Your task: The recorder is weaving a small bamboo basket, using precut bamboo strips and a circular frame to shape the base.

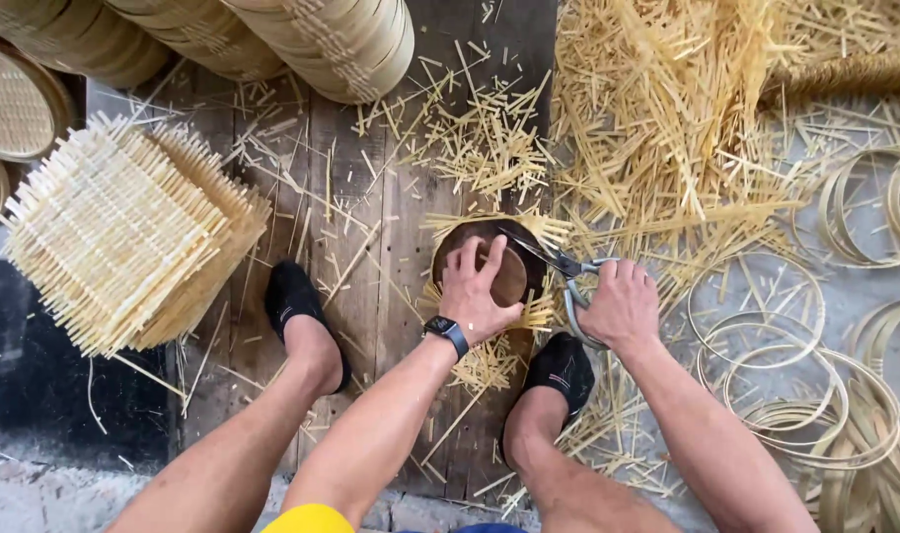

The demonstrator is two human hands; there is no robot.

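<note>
**Woven bamboo mat under round wooden form, scissors trimming the edge**

Woven bamboo mat (489,229) sat under a round dark wooden form (514,271), only its frayed strip ends showing past the rim. Your left hand (478,289) lay flat on top of the form, fingers (467,259) spread apart and pressing down, not curled around anything. A dark watch (446,331) was on that wrist.

Your right hand (621,304) was closed through the loops of the scissors (554,262). The blades reached left from your fingers, to the upper right rim of the form, just past your left fingertips. Blades looked slightly apart; hard to tell more.

Handling, as a judgement: mat looked light, thin and springy, strips stiff along their length but brittle and splintery at the cut ends. Likely slid easily on the boards, so flat pressure through the form was the sensible hold. Best not to grip the loose fringe; it would probably bend or snap.

Relative to your fingers: mat was directly below the left palm, fringe poking out beyond the fingertips and beside the thumb. Cut slivers (485,138) lay well beyond the fingertips. Stack of square mats (124,232) was well left of the left hand. Bamboo hoops (810,395) were right of the right hand. Your feet in black shoes (292,296) bracketed the form on the plank floor (391,247).
</note>
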